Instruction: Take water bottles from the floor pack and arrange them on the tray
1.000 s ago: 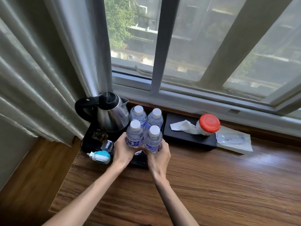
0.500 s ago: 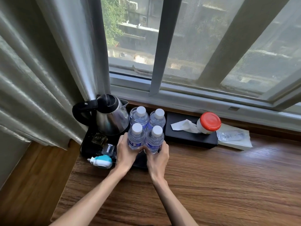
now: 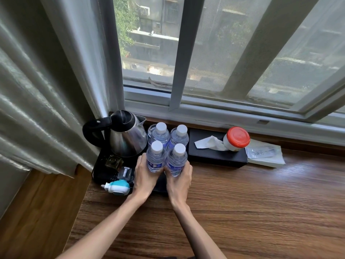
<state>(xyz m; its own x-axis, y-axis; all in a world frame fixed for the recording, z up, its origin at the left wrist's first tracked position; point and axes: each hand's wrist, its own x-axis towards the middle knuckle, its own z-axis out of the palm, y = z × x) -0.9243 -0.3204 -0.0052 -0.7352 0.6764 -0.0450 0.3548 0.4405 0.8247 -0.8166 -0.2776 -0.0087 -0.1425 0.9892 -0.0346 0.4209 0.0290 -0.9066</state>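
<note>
Several clear water bottles with white caps stand in a tight square on the black tray [image 3: 99,174] by the window. My left hand [image 3: 144,177] grips the front left bottle [image 3: 155,157] low on its body. My right hand [image 3: 179,181] grips the front right bottle [image 3: 177,159] the same way. Behind them stand the back left bottle [image 3: 160,132] and the back right bottle [image 3: 180,135], untouched. The floor pack is out of view.
A steel kettle [image 3: 127,137] with a black handle sits on the tray's left part, with small jars and a teal plug-in device [image 3: 116,186] in front. To the right lie a black tissue box [image 3: 214,156], a red-lidded jar [image 3: 237,138] and a packet [image 3: 265,154]. A curtain hangs at left.
Both hands keep their hold on the two front bottles, which have shifted slightly back toward the rear pair. The view has tilted a little.
</note>
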